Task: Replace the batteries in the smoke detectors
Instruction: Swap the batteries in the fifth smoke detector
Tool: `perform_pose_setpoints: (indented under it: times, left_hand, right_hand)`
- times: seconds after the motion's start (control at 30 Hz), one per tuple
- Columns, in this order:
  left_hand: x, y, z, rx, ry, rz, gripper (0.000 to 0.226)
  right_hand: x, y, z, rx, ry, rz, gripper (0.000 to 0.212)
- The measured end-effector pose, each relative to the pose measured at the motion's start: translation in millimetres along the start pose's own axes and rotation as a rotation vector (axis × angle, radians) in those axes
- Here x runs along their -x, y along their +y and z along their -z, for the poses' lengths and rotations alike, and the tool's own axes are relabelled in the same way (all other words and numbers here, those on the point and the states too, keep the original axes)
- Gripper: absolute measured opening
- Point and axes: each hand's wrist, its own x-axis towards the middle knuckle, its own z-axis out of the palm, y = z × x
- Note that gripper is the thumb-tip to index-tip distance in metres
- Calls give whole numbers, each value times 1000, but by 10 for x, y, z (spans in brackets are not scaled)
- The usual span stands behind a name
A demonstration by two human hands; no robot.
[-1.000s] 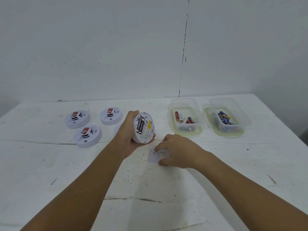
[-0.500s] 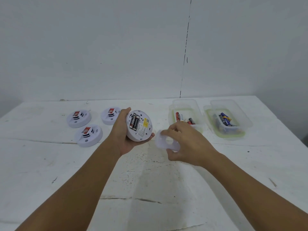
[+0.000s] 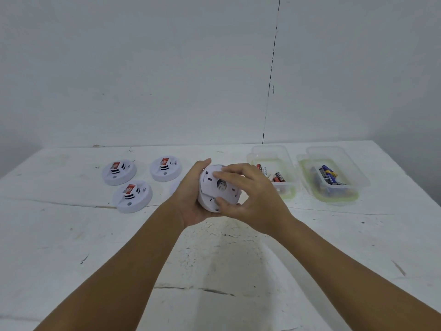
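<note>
1. Head view, far left of the table (image 3: 71, 235): three white smoke detectors sit face up near the back edge, well apart from the hands. One (image 3: 119, 172) is rearmost on the left, one (image 3: 165, 168) is beside it to the right, and one (image 3: 132, 196) is in front of and between them. Each carries a red label.
2. Left hand (image 3: 191, 199): raised above the table's middle, its fingers are curled round the left side and underside of a fourth smoke detector (image 3: 210, 201), which it holds on edge, tilted, with the back turned toward the camera and to the right.
3. Back cover plate (image 3: 220, 185): a white disc with a round centre hole and small slots, it lies against the held detector's back, slightly offset from the body's rim.
4. Right hand (image 3: 253, 199): half closed, its forefinger lies across the plate's top and its thumb presses the lower edge, pinching the plate.
5. Clear plastic tub (image 3: 272, 154): close to the back edge, partly behind the right hand, it holds red-and-black batteries (image 3: 278, 177).
6. Second clear tub (image 3: 334, 154): toward the back right corner, just beside the first, it holds blue-and-black batteries (image 3: 330, 175).
</note>
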Motion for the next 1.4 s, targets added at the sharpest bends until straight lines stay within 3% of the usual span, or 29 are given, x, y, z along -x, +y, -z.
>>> perform_pose_setpoints:
  times: [0.37,0.63,1.03,1.3,1.4]
  left_hand:
    - [-5,29,-6,-5,20,-1,50]
    - [-28,67,14,-24,53,0,49]
    - [-80,105,14,-57,132,-45,47]
    - [-31,75,5,-49,163,-68,49]
    - [-19,50,-68,-96,184,-158,43]
  right_hand:
    - [9,77,-7,-16,-10,11,49]
    - [-50,19,25,-70,-121,-127,47]
    - [-87,-121,-86,-118,67,-266,45]
    - [-66,-101,-74,-172,-18,-298,44]
    - [-58,-116,-60,-260,-40,-437,36]
